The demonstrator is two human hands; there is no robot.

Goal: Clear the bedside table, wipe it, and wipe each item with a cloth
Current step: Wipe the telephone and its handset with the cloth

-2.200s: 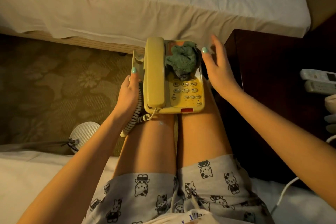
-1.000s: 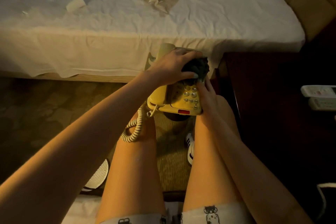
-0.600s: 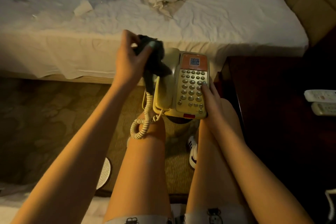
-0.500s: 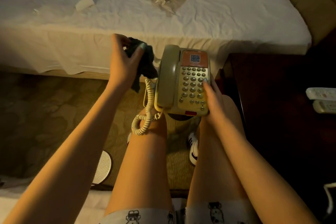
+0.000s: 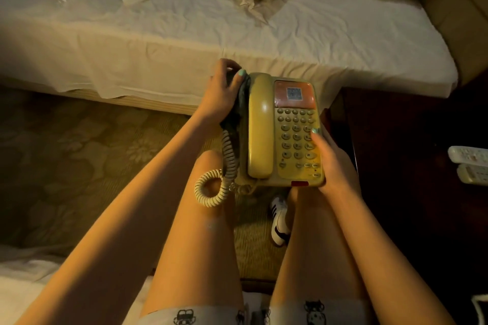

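A yellow corded telephone (image 5: 286, 130) rests on my knees, its handset on the cradle and its coiled cord (image 5: 220, 179) hanging off the left side. My left hand (image 5: 220, 92) grips a dark green cloth (image 5: 239, 111) and presses it against the phone's left side. My right hand (image 5: 331, 163) holds the phone's right edge, thumb on the keypad. The dark wooden bedside table (image 5: 412, 155) stands to the right.
Two white remote controls (image 5: 468, 165) lie on the table's right part. A bed with white sheets (image 5: 211, 29) and rumpled pillows runs across the top. Patterned carpet (image 5: 79, 155) lies to the left, and a shoe (image 5: 280, 219) sits between my legs.
My left hand took the cloth off the keypad, carried it out to the left, then brought it back against the phone's left side. My right hand kept its hold on the right edge.
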